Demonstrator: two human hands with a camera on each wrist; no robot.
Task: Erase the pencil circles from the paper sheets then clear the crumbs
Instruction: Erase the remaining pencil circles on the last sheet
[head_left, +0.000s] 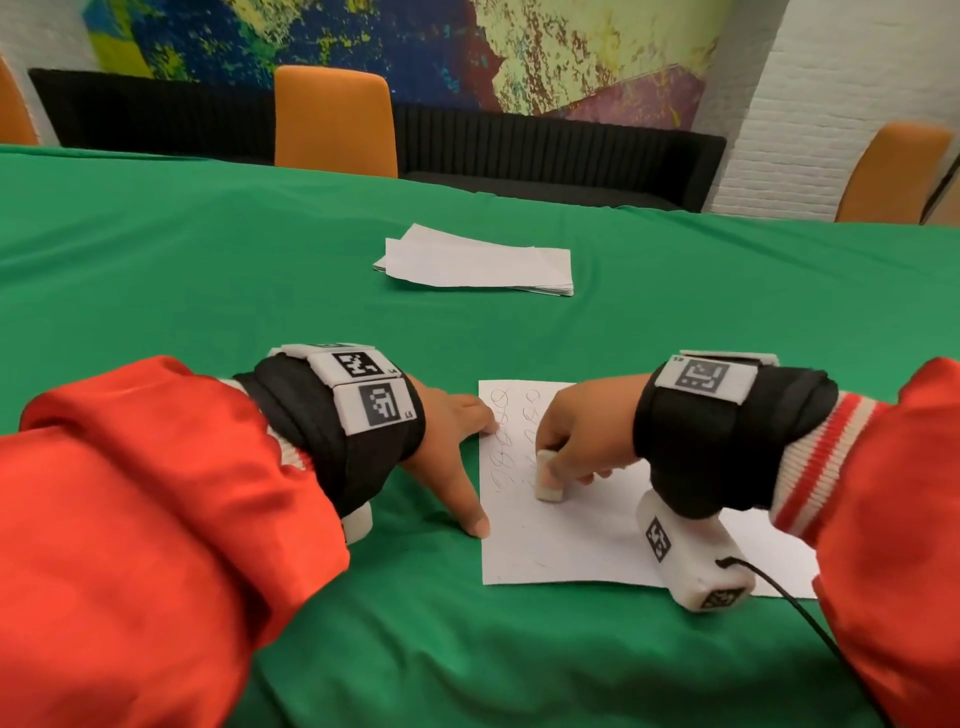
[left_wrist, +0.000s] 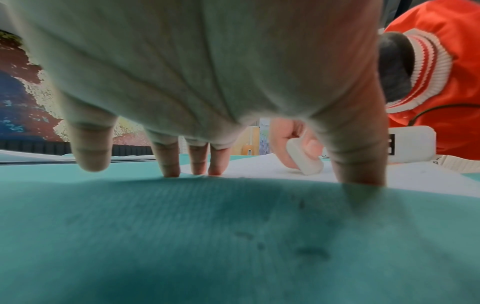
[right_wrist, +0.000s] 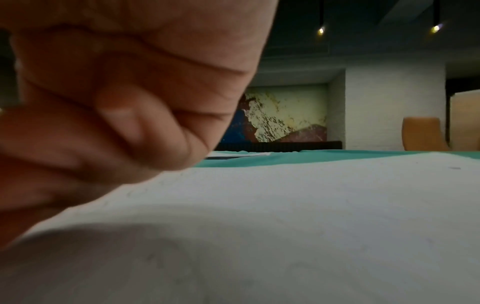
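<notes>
While right hand (head_left: 576, 431) (gripping) rubs eraser (head_left: 548, 477).

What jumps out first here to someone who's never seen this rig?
The right hand grips a white eraser against the near paper sheet, where pencil circles remain along the left side. The left hand spreads flat, fingertips pinning that sheet's left edge on the green tablecloth. Farther back lies a stack of papers.

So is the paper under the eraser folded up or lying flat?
Flat. The paper sheet lies spread on the green cloth, left hand pressing its edge.
</notes>
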